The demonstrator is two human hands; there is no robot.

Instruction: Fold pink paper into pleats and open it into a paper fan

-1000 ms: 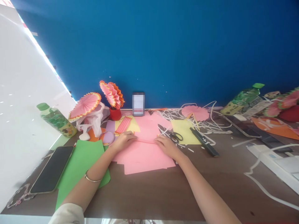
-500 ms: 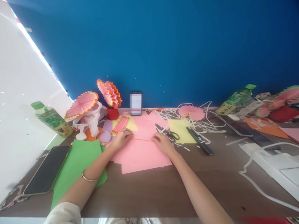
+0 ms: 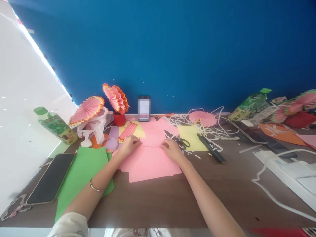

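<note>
Both hands pinch a narrow folded edge of pink paper [image 3: 151,146] above more pink sheets [image 3: 150,168] on the desk. My left hand [image 3: 130,144], fingers closed, grips the left end of the fold. At its right end my right hand [image 3: 171,148] is closed with thumb and fingertips together. A pleated pink paper strip [image 3: 128,132] with orange edges lies just beyond my left hand. Scissors [image 3: 183,143] with black handles rest beside my right hand, their blades partly covered by paper scraps.
Green paper [image 3: 86,174] and a dark phone [image 3: 50,177] lie to the left. Pleated paper flowers [image 3: 116,97] and a green-capped bottle [image 3: 55,125] stand behind. On the right are yellow paper [image 3: 191,131], a black cutter-like tool [image 3: 211,148], tangled white strips [image 3: 222,131] and a power strip [image 3: 288,177].
The hands stay almost where they were, still at the two ends of the pink fold, with only small finger shifts. Surrounding things have not visibly moved.
</note>
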